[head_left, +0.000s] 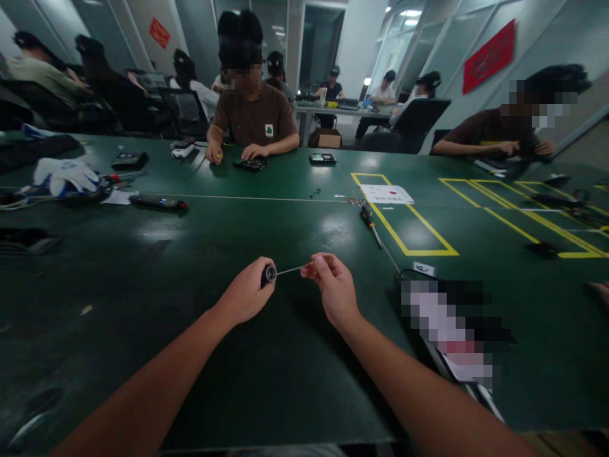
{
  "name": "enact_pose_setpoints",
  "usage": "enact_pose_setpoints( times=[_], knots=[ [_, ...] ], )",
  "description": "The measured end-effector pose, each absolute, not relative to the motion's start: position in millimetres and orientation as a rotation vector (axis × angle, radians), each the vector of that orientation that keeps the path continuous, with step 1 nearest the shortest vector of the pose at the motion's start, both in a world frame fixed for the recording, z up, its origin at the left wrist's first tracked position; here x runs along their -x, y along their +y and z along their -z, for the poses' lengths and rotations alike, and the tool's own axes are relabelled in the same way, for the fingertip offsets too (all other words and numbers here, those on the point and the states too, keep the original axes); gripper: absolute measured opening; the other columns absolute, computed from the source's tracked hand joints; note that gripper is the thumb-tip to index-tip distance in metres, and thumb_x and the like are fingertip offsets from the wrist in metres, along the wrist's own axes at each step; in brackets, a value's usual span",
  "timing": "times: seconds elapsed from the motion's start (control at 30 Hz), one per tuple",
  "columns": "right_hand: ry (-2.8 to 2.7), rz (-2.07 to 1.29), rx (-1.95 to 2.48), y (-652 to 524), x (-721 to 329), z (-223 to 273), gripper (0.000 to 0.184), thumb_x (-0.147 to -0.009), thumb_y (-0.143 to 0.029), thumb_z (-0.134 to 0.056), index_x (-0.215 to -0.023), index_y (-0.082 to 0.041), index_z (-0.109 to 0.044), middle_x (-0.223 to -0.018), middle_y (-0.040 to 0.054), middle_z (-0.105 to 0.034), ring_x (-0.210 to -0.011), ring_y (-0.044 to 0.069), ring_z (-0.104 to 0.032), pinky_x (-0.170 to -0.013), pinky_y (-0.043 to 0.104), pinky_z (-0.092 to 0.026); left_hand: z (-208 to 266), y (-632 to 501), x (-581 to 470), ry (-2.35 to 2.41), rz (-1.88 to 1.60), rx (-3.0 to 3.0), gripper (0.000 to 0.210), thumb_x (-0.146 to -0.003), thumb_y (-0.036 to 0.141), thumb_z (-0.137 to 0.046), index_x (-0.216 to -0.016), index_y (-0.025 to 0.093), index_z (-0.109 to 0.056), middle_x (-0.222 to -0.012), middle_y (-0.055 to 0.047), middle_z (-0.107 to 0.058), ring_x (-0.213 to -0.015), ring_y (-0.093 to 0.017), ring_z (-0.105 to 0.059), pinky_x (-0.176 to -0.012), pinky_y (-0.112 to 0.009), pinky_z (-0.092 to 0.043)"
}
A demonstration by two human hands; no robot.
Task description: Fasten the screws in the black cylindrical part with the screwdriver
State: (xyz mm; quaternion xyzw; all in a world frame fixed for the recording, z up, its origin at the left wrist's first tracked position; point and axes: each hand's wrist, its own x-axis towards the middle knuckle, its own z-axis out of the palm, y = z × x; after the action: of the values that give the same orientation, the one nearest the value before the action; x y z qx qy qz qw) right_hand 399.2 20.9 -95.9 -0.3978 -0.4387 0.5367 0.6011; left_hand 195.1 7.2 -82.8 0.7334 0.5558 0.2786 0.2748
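My left hand (250,292) is closed around a short black cylindrical tool (269,274), whose round, silver-ringed end faces me. A thin metal rod (291,270) spans the gap between this tool and my right hand (335,289). The fingertips of my right hand are pinched at the rod's far end; whether they hold anything besides the rod is too small to tell. Both hands are above the green table (285,355), apart from each other. Beyond my right hand lies a screwdriver (368,219) with a black and yellow handle.
At right lies a partly pixelated flat object (447,330). A paper sheet (387,193) lies by yellow tape outlines (431,254). White gloves (66,174) and a dark pen-shaped tool (157,202) are at left. Across the table, a person (254,117) handles a black device (250,164).
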Motion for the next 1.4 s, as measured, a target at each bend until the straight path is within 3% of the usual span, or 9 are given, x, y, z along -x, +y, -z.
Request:
enact_pose_setpoints(
  times=[0.27,0.63,0.97,1.4],
  knots=[
    [-1.153,-1.227,0.914,18.9,-396.2,98.2,0.027,-0.088,-0.046,-0.071,-0.1,-0.022,-0.065,-0.09,0.0027,-0.072,-0.083,0.018,-0.073,-0.088,0.039,-0.061,86.2,12.0,-189.6,1.432,-0.809,-1.958,0.016,-0.089,0.02,-0.057,-0.105,0.021,-0.057,-0.096,-0.003,-0.064,-0.087,-0.021,-0.06,-0.078,-0.035,-0.044],
    [-1.21,-1.237,0.868,17.6,-397.7,96.0,0.024,-0.089,-0.042,-0.072,-0.101,-0.022,-0.064,-0.091,0.0021,-0.074,-0.085,0.018,-0.074,-0.089,0.038,-0.059,87.7,10.4,-189.0,1.394,-0.85,-1.959,0.014,-0.09,0.022,-0.057,-0.103,0.021,-0.057,-0.092,-0.001,-0.063,-0.083,-0.02,-0.058,-0.074,-0.032,-0.041],
    [-1.307,-1.074,0.976,11.1,-395.9,92.0,0.02,-0.095,-0.039,-0.063,-0.102,-0.021,-0.06,-0.072,-0.0014,-0.068,-0.066,0.016,-0.065,-0.067,0.031,-0.052,88.0,9.5,-189.7,1.404,-0.848,-1.994,0.015,-0.09,0.022,-0.059,-0.105,0.02,-0.057,-0.095,-0.002,-0.063,-0.085,-0.019,-0.058,-0.075,-0.032,-0.042],
    [-1.316,-1.207,0.76,6.0,-395.6,87.1,0.019,-0.094,-0.04,-0.066,-0.104,-0.025,-0.06,-0.074,-0.0032,-0.065,-0.069,0.016,-0.061,-0.069,0.032,-0.049,91.2,9.4,-191.9,1.383,-0.833,-2.027,0.019,-0.092,0.019,-0.06,-0.111,0.019,-0.058,-0.104,-0.004,-0.063,-0.094,-0.021,-0.058,-0.083,-0.036,-0.044]
  ],
)
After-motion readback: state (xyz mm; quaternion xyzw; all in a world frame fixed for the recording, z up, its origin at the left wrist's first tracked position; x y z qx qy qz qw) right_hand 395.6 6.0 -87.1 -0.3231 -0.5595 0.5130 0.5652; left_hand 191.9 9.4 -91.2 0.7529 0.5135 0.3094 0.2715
